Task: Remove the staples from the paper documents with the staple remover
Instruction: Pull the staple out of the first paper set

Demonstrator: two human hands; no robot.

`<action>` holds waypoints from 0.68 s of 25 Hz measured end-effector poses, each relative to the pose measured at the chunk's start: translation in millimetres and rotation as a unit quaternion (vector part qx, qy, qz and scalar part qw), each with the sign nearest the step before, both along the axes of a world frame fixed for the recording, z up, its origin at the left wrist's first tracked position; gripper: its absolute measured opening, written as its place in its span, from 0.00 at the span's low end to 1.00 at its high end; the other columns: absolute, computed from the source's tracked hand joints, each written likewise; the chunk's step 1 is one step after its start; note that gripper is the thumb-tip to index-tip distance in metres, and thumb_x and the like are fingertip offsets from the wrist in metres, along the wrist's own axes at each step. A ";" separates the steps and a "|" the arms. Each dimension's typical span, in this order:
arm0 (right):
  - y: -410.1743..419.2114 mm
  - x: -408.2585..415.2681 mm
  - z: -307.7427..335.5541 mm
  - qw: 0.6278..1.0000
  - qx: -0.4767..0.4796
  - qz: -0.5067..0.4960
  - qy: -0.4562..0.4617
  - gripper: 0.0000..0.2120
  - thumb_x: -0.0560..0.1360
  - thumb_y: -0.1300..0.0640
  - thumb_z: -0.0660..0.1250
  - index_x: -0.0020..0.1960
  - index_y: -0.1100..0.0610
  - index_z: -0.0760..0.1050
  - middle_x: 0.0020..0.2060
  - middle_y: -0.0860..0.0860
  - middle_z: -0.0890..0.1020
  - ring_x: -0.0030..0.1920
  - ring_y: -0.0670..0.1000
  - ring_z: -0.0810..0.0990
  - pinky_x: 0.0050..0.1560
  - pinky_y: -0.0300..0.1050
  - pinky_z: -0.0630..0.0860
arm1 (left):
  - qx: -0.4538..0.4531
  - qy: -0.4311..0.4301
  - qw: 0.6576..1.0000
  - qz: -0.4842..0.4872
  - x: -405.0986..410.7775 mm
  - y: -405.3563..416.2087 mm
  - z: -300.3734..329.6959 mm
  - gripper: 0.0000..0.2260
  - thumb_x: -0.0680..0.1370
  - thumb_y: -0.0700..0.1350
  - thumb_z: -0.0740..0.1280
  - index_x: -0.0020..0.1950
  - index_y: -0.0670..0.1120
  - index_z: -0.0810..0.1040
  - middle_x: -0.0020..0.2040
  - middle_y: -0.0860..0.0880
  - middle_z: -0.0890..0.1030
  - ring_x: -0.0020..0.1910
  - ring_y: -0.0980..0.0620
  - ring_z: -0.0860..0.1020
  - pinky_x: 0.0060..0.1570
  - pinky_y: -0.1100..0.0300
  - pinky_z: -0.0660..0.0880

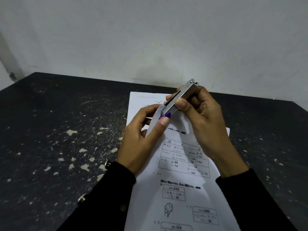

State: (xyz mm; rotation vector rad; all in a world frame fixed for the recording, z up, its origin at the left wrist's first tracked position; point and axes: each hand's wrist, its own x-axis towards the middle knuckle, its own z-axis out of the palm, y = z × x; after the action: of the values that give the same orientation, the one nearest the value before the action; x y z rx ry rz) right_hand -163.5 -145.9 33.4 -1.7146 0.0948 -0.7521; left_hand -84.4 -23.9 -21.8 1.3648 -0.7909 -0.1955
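The person's left hand (141, 135) pinches the lifted corner of the printed document (181, 164), thumb on top and fingers curled behind, raising that corner off the dark, paint-flecked counter (58, 130) so the tool can get at it from the side. The right hand (200, 112) is closed round the staple remover (179, 97), a slim metal bar held slantwise like a pen, its hinged end pointing up toward the wall (150, 30) and its working tip meeting the paper right beside the left thumb. Holding the corner taut this way looks meant to keep the sheets from buckling while the tip works under the staple; the staple itself is too small to make out, so I cannot say whether it is caught yet. A second sheet (145, 100) lies flat beneath, further back on the counter. Both black sleeves (106, 194) rest low near the counter's front edge, probably to steady the wrists.
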 end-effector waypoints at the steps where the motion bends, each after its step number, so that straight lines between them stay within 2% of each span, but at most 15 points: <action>1: 0.3 0.0 -0.5 1.000 -0.001 0.002 0.000 0.11 0.72 0.53 0.65 0.54 0.53 0.74 0.49 0.49 0.84 0.53 0.47 0.83 0.53 0.41 0.80 | 0.015 -0.014 1.000 0.006 0.9 0.1 0.4 0.16 0.72 0.58 0.67 0.58 0.58 0.77 0.55 0.54 0.81 0.54 0.53 0.80 0.47 0.58 0.82; 4: 0.6 0.9 -3.0 1.000 -0.014 0.002 0.000 0.09 0.74 0.54 0.65 0.54 0.53 0.74 0.51 0.51 0.84 0.54 0.50 0.83 0.55 0.47 0.81 | 0.019 -0.012 1.000 0.020 4.3 -0.4 1.5 0.15 0.72 0.53 0.71 0.58 0.53 0.78 0.56 0.52 0.81 0.54 0.52 0.80 0.47 0.50 0.82; 9: 4.4 3.2 -8.3 0.999 -0.042 -0.024 -0.021 0.08 0.77 0.58 0.65 0.55 0.57 0.73 0.48 0.51 0.84 0.53 0.51 0.83 0.56 0.54 0.80 | 0.004 -0.038 0.998 0.047 0.4 -0.6 2.9 0.10 0.75 0.46 0.70 0.55 0.47 0.80 0.51 0.50 0.83 0.51 0.54 0.82 0.47 0.60 0.80; 13: 6.9 4.5 -8.5 0.998 -0.042 -0.030 -0.035 0.07 0.77 0.60 0.64 0.55 0.57 0.73 0.47 0.50 0.84 0.52 0.50 0.84 0.55 0.49 0.80 | -0.006 -0.036 0.998 0.060 1.1 -2.2 3.1 0.10 0.74 0.45 0.71 0.55 0.45 0.80 0.50 0.49 0.83 0.50 0.55 0.82 0.45 0.67 0.78; 17: 5.5 5.8 -10.4 0.998 -0.035 -0.035 -0.028 0.07 0.78 0.60 0.64 0.56 0.56 0.73 0.48 0.49 0.84 0.53 0.49 0.83 0.55 0.45 0.80 | -0.025 0.050 0.998 0.012 2.6 -1.6 6.1 0.18 0.71 0.41 0.73 0.60 0.47 0.78 0.52 0.49 0.83 0.50 0.57 0.82 0.44 0.68 0.78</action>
State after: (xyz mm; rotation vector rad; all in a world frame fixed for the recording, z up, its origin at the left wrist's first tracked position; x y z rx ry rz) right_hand -157.7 -140.4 23.1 -1.7625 0.0921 -0.8636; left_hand -81.8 -25.5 -15.7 1.3063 -0.6918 -0.2216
